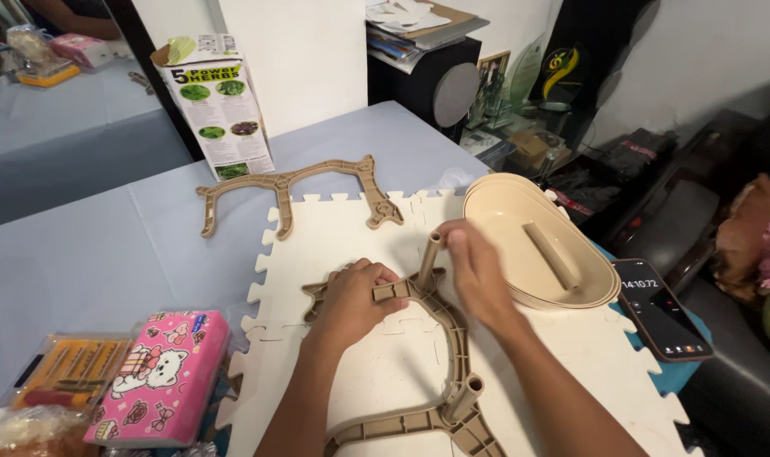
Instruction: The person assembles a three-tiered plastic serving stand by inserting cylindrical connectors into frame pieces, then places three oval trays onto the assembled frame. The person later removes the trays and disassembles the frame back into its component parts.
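A tan plastic curved frame (453, 355) lies on a cream foam puzzle mat (360, 245). My left hand (355, 298) presses down on the frame's upper end. My right hand (478, 271) pinches a short tan tube (428, 256) standing upright in the frame's socket by the left hand. A second tube (464, 396) stands in a socket lower on the frame. Another tan frame piece (292, 188) rests flat beyond the mat's far edge. A stack of oval beige trays (563, 292) with a central post sits at the right of the mat.
A printed carton (220, 101) stands upright at the back on the pale blue table (89, 254). A pink tissue pack (161, 377) and an orange packet (59, 368) lie front left. A phone (660, 309) lies right of the trays, near the table edge.
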